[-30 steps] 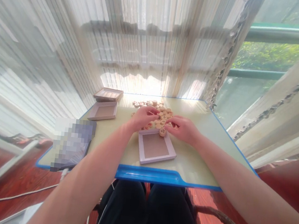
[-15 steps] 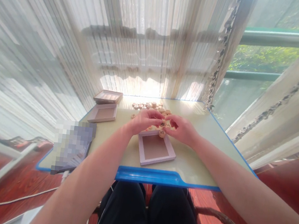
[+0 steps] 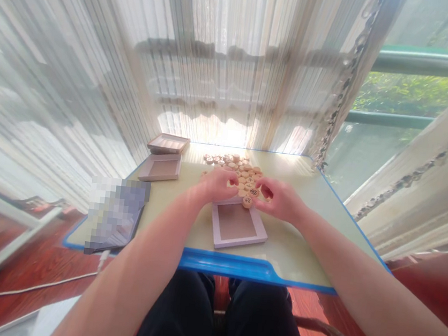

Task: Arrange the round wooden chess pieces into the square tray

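Round wooden game pieces (image 3: 243,171) with printed characters lie in a heap on the pale table top (image 3: 309,199), just beyond a shallow lilac box tray (image 3: 237,225) with a brown floor. My left hand (image 3: 218,184) rests curled on the near left of the heap, fingers bent over the pieces. My right hand (image 3: 279,198) is at the heap's near right, fingers pinched round a piece. One piece (image 3: 247,202) lies on the tray's far rim between both hands.
Two more lilac trays (image 3: 163,166) sit at the table's far left. A pixelated flat object (image 3: 115,214) lies at the near left corner. The table has a blue rim (image 3: 237,266). Sheer curtains (image 3: 204,58) hang behind; a cable (image 3: 24,288) runs over the red floor.
Both hands have stayed on the near edge of the heap, fingers shifting among the pieces. The view has shifted slightly; the piece on the tray rim remains.
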`<state>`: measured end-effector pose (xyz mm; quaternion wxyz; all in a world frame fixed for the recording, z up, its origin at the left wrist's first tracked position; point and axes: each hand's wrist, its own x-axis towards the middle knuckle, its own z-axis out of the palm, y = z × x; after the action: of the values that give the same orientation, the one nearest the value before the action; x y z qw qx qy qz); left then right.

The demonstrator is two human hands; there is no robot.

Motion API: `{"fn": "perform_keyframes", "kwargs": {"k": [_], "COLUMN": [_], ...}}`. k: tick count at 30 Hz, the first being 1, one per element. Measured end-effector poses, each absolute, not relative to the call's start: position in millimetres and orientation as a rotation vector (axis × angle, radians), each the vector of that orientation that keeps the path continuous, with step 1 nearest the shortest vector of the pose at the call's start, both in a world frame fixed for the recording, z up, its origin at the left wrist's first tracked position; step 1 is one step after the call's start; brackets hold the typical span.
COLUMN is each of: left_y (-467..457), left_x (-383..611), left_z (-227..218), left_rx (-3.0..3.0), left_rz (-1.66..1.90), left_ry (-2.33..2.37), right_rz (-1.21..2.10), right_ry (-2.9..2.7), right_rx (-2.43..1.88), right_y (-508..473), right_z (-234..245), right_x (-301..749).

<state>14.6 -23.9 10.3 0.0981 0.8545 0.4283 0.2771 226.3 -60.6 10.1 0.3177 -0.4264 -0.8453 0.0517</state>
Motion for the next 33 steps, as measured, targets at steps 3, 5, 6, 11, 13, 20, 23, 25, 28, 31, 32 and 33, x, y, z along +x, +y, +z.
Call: {"fn": "perform_keyframes", "kwargs": {"k": [3,5,6,11,13,20,23,25,28,31,32,33], "left_y": [-29,-32,-34,-35,-34,-30,-28,-27,-26,-25,-25,-25], "left_x": [9,8,9,13,13,14,14,13,13,13,13,13], "left_z": [14,16,17,18,16,13,14,14,14,13,13,13], "left_rx": [2.615,2.627,2.628,2.637,2.63,2.625,2.618,2.608,2.593,2.591,2.588,2.584], "left_rz": [0.711,0.647,0.611,0.433,0.387,0.359,0.37,0.369,0.362,0.357,0.354,0.357], "left_ry": [1.284,1.276,1.271,1.259,1.268,1.24,1.21,1.201,1.206,1.212,1.215,1.218], "right_rz": [0.105,0.115,0.121,0.147,0.128,0.097,0.103,0.111,0.12,0.079,0.058,0.037], "right_ry": [-2.361,-2.457,-2.497,-2.623,-2.651,-2.646,-2.65,-2.65,-2.646,-2.639,-2.636,-2.633], "right_rx": [-1.165,-1.167,-1.168,-1.239,-1.276,-1.253,-1.195,-1.173,-1.199,-1.251,-1.27,-1.289], "right_y": [-68,-74,-77,-85,-86,-87,-87,-87,-86,-85,-85,-84], "right_z": [15,17,18,21,22,22,21,20,20,20,19,19], "right_x": [225,223,222,218,217,217,216,216,216,216,217,217]}}
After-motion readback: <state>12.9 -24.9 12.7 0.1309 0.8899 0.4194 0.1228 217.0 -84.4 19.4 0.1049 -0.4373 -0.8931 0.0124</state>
